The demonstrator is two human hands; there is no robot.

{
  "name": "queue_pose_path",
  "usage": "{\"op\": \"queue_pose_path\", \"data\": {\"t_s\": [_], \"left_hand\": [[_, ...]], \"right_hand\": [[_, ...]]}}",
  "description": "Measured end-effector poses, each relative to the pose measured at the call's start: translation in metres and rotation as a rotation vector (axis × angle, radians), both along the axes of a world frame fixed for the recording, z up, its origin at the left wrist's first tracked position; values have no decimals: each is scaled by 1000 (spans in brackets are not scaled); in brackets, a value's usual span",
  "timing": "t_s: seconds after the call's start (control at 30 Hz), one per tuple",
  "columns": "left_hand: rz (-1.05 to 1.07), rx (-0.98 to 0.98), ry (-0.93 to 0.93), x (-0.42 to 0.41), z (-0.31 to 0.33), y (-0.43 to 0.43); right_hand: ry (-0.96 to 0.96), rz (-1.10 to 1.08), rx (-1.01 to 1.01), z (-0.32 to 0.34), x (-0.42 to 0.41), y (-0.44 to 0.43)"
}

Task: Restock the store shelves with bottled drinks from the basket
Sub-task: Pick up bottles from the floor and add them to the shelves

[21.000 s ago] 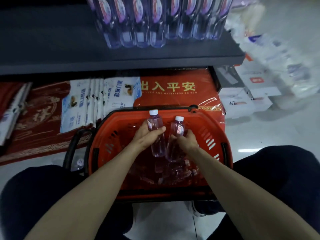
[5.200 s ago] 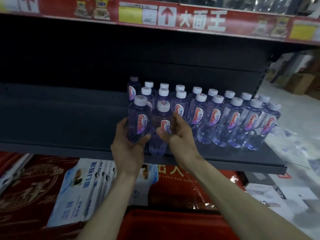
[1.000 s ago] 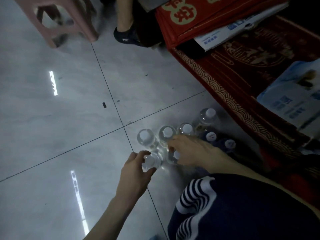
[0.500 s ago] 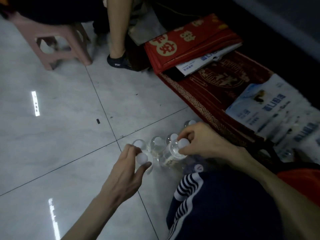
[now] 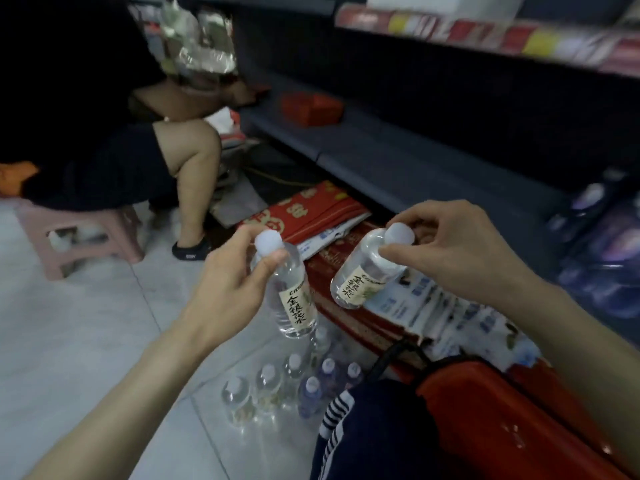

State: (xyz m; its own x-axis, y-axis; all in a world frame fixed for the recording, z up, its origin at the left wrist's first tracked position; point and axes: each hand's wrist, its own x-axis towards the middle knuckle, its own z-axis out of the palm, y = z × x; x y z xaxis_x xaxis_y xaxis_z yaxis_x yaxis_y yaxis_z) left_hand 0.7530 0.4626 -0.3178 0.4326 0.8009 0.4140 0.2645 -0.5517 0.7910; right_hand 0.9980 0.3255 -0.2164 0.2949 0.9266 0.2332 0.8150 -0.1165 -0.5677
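Left hand [image 5: 228, 289] and right hand [image 5: 453, 258] each pinch 1 honeysuckle-water bottle [image 5: 294, 292] by its cap, so better carry them level to the shelf [image 5: 398, 157], labels forward.

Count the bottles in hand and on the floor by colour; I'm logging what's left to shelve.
Held clear bottles, one each in left hand and right hand: 2
Floor clear bottles: 4
Floor purple bottles: 3
Total: 9

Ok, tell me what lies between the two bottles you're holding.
Nothing at their level. In the head view the left bottle and right bottle hang apart, with only the red mat below.
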Motion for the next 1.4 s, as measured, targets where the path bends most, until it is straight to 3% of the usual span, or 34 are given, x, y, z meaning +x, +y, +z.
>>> {"op": "queue_pose_path", "data": {"t_s": [0.27,0.53,0.77,1.13,1.23,1.4], "left_hand": [[-300,248,-55,71,147,-36],[-614,430,-56,172,257,-109],[-888,298,-63,253,325,-169],[-905,330,-85,352,435,-220],[-874,396,-118,381,450,-222],[-861,413,-144,424,450,-211]], "right_hand": [[-235,-259,64,125,43,-103],[-439,-460,120,194,76,-226],[-430,-640,170,241,99,-298],[-556,-866,386,324,159,-347],[-608,-878,420,333,171,-337],[-534,-864,482,337,198,-307]]}}
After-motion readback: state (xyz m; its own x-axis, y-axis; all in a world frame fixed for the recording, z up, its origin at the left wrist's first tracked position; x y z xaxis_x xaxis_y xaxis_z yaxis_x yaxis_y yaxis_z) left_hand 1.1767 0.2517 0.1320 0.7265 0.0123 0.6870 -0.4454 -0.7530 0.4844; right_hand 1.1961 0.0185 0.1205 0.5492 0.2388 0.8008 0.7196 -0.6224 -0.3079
